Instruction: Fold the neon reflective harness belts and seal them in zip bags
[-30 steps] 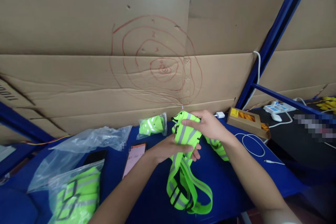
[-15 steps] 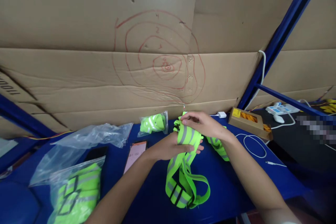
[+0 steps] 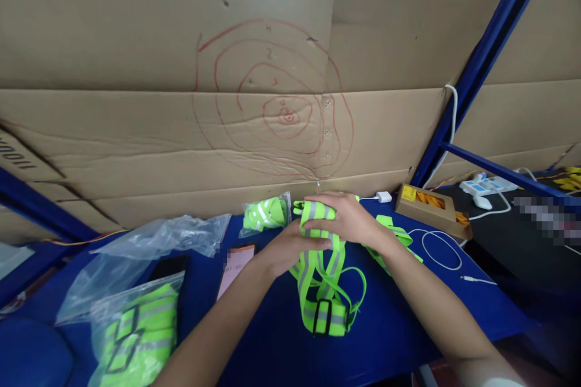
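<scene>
A bright green strap with grey reflective stripes (image 3: 318,210) is bunched between both hands above the blue table. My left hand (image 3: 297,248) grips its bundle from the left and below, thumb across the front. My right hand (image 3: 347,217) is wrapped over the bundle's right side and top, fingers bent round it. Loose loops of the strap hang below the hands, with a black buckle (image 3: 322,317) near the bottom. More green strap (image 3: 394,242) lies under and beside my right forearm.
Left on the blue table (image 3: 258,344) are a bagged green strap (image 3: 140,338), clear plastic (image 3: 167,236) and a phone (image 3: 236,266). A small bagged strap (image 3: 265,213) lies at the back. An open carton (image 3: 431,211) and white cable (image 3: 438,254) are right; cardboard (image 3: 136,127) stands behind.
My right hand has moved down and closed round the bundle. The hanging loops have swung, their lower end now higher and further right. More strap shows by the right forearm.
</scene>
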A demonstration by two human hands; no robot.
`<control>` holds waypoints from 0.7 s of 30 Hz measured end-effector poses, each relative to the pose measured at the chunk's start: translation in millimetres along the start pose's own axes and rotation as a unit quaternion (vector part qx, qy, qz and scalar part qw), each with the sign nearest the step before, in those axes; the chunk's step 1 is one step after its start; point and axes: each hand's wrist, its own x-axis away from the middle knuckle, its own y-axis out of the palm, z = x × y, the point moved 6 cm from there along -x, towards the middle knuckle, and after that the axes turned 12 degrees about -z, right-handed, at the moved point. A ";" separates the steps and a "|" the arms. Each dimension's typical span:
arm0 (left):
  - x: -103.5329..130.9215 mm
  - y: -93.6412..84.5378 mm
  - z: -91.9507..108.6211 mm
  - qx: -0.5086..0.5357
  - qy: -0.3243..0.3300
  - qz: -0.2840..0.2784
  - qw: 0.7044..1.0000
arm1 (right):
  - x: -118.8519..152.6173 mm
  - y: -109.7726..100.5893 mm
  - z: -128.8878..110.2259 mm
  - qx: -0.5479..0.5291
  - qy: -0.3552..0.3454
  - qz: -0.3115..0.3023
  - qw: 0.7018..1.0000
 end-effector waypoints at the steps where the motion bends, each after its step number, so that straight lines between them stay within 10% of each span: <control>1: -0.9 2.3 -0.3 -0.007 -0.004 -0.006 1.000 | 1.1 -5.0 0.7 -0.016 0.011 0.024 1.000; 15: -14.2 -28.3 -6.9 -0.282 -0.017 0.006 0.959 | 16.6 -35.8 20.6 -0.268 0.138 0.113 0.947; 21: -1.4 -11.8 5.3 -0.256 -0.028 -0.147 0.955 | 18.5 -40.0 19.6 -0.280 0.139 0.076 0.947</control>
